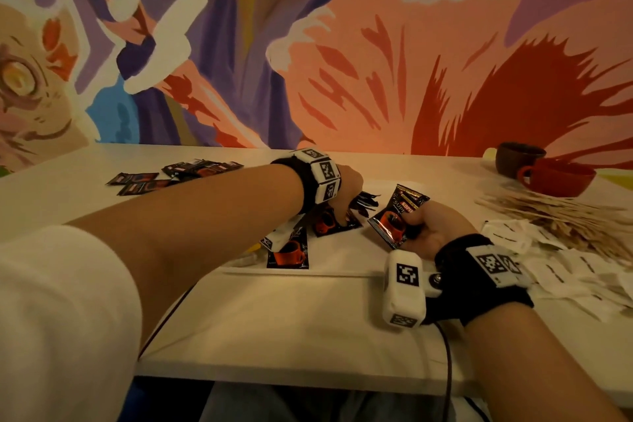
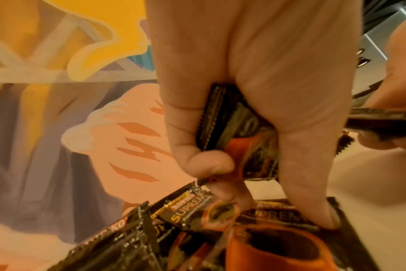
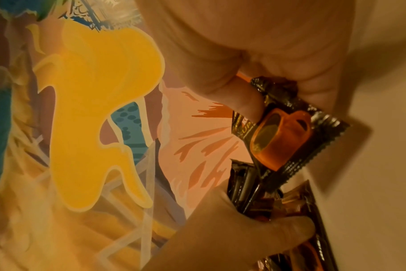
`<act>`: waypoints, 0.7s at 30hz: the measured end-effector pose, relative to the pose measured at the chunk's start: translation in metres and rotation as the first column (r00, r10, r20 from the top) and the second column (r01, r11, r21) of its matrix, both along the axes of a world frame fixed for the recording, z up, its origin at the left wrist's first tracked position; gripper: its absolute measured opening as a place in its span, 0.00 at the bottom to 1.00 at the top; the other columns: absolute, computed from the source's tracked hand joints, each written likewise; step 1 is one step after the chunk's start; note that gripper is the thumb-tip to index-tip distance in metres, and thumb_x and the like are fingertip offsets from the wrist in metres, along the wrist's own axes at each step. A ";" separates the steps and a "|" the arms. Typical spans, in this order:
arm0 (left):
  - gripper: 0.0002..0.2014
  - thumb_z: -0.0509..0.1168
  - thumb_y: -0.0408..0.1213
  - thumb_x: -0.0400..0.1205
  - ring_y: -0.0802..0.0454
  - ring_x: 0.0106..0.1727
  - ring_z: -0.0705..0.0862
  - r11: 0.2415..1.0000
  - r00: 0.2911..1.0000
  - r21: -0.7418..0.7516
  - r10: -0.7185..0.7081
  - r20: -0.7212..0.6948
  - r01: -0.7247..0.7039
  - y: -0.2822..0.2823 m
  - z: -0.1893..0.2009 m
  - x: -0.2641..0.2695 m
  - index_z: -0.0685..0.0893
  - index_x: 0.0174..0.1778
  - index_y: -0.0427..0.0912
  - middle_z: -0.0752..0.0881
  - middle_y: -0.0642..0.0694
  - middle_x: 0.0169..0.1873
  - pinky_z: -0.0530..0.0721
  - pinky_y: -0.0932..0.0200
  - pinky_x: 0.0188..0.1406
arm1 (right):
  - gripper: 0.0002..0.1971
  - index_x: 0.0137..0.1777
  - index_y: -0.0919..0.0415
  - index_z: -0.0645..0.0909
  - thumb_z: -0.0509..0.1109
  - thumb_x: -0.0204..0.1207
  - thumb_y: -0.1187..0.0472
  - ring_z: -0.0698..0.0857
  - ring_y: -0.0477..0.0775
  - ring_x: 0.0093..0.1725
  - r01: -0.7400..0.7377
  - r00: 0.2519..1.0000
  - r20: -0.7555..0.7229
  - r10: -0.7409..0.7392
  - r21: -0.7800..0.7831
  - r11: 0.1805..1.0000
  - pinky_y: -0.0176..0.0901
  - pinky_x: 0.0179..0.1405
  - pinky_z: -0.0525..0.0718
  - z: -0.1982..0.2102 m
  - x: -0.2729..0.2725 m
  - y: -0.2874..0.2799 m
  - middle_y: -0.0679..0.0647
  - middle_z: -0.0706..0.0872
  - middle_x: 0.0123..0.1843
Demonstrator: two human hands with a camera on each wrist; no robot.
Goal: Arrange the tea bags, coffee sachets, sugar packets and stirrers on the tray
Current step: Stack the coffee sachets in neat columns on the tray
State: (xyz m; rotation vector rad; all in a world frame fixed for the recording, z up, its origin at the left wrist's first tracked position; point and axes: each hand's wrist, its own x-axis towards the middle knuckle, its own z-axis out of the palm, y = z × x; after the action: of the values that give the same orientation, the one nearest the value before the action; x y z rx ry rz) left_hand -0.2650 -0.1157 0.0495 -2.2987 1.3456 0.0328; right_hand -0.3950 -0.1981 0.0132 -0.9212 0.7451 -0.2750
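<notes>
**At the white tray: both hands on coffee sachets**

Over the middle of the white counter (image 1: 342, 336), both hands work above a shallow white tray (image 1: 342, 260).

Head view: left hand (image 1: 346, 192) reaches across, knuckles up, fingertips down among black foil coffee sachets printed with an orange cup (image 1: 289, 250) lying loose on the tray. Right hand (image 1: 428, 229), palm up, holds one more such black sachet (image 1: 394, 219) tilted, just right of the pile. More dark sachets (image 1: 171, 175) lie scattered far left on the counter, well apart from the tray. Right of the tray: a heap of thin wooden stirrers (image 1: 555, 216) and flat white paper packets (image 1: 565, 271). Behind those, a dark brown cup (image 1: 515, 159) and a red cup (image 1: 558, 178), touching or nearly so. Painted mural wall (image 1: 342, 62) behind.

Left wrist view, not visible from the head: the left grip is closed on a small stack of sachets (image 2: 239, 135), fingers curled round them, while a fingertip (image 2: 322, 220) presses a sachet lying flat below.

Right wrist view: thumb (image 3: 239, 99) pinches the sachet (image 3: 283, 139) on its printed face, so the right grip is closed on it; the left hand (image 3: 232, 238) and its bundle sit just below.

Tea bags: cannot tell them from the other packets.
</notes>
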 end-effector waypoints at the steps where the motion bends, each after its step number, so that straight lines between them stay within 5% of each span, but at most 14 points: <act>1: 0.26 0.73 0.51 0.74 0.48 0.42 0.79 1.000 1.000 -0.021 0.013 -0.012 -0.013 0.002 0.000 0.000 0.83 0.59 0.33 0.81 0.44 0.40 0.77 0.57 0.43 | 0.21 0.70 0.67 0.68 0.53 0.77 0.78 0.82 0.65 0.47 0.000 1.000 -0.009 0.000 -0.002 1.000 0.61 0.38 0.80 0.000 0.000 0.000 0.66 0.79 0.60; 7: 0.30 0.73 0.55 0.73 0.48 0.42 0.78 0.993 0.994 -0.093 0.070 -0.079 -0.078 0.010 0.002 -0.002 0.83 0.60 0.33 0.80 0.43 0.45 0.74 0.60 0.37 | 0.15 0.61 0.67 0.70 0.53 0.78 0.78 0.81 0.65 0.54 -0.034 0.999 -0.037 0.033 -0.045 0.998 0.61 0.53 0.80 0.000 0.004 0.005 0.66 0.80 0.60; 10: 0.28 0.72 0.53 0.75 0.49 0.42 0.77 0.990 0.988 -0.082 0.105 -0.111 -0.114 0.010 0.001 -0.003 0.83 0.60 0.32 0.79 0.44 0.43 0.72 0.64 0.26 | 0.13 0.58 0.68 0.70 0.52 0.78 0.79 0.82 0.64 0.49 -0.061 0.998 -0.035 0.059 -0.066 0.996 0.57 0.51 0.79 0.001 0.005 0.009 0.66 0.80 0.53; 12: 0.25 0.71 0.50 0.76 0.49 0.42 0.77 0.983 0.980 -0.102 0.141 -0.138 -0.155 0.012 0.005 -0.006 0.83 0.59 0.32 0.79 0.45 0.39 0.74 0.63 0.32 | 0.12 0.55 0.69 0.71 0.51 0.78 0.79 0.81 0.63 0.43 -0.079 0.997 -0.027 0.078 -0.074 0.994 0.56 0.50 0.79 0.000 0.005 0.009 0.66 0.79 0.48; 16: 0.16 0.67 0.42 0.81 0.53 0.26 0.72 0.911 0.929 -0.272 0.229 -0.292 -0.310 0.017 0.023 -0.008 0.77 0.33 0.35 0.73 0.47 0.26 0.71 0.65 0.26 | 0.19 0.65 0.71 0.72 0.51 0.77 0.80 0.82 0.63 0.43 -0.130 0.991 0.007 0.131 -0.084 0.988 0.59 0.41 0.81 -0.002 0.006 0.009 0.67 0.80 0.53; 18: 0.16 0.68 0.39 0.81 0.53 0.25 0.72 0.813 0.821 -0.362 0.228 -0.523 -0.456 0.020 0.029 0.002 0.74 0.30 0.37 0.74 0.45 0.26 0.71 0.65 0.26 | 0.18 0.64 0.70 0.72 0.50 0.78 0.80 0.81 0.64 0.43 -0.148 0.988 0.041 0.150 -0.056 0.987 0.60 0.40 0.80 0.000 0.006 0.011 0.66 0.80 0.50; 21: 0.10 0.71 0.32 0.78 0.51 0.32 0.76 0.583 0.493 -0.337 0.127 -0.861 -0.739 0.024 0.035 0.009 0.77 0.35 0.37 0.77 0.43 0.33 0.78 0.62 0.28 | 0.18 0.64 0.71 0.71 0.49 0.78 0.79 0.82 0.65 0.52 -0.163 0.982 0.094 0.165 -0.029 0.986 0.65 0.48 0.80 0.007 0.012 0.012 0.67 0.81 0.55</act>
State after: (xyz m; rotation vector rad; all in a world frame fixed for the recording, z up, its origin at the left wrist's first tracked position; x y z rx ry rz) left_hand -0.2557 -0.0915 0.0844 -3.5278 1.0380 1.0074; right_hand -0.3834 -0.1857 0.0199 -0.9767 0.5751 -0.1803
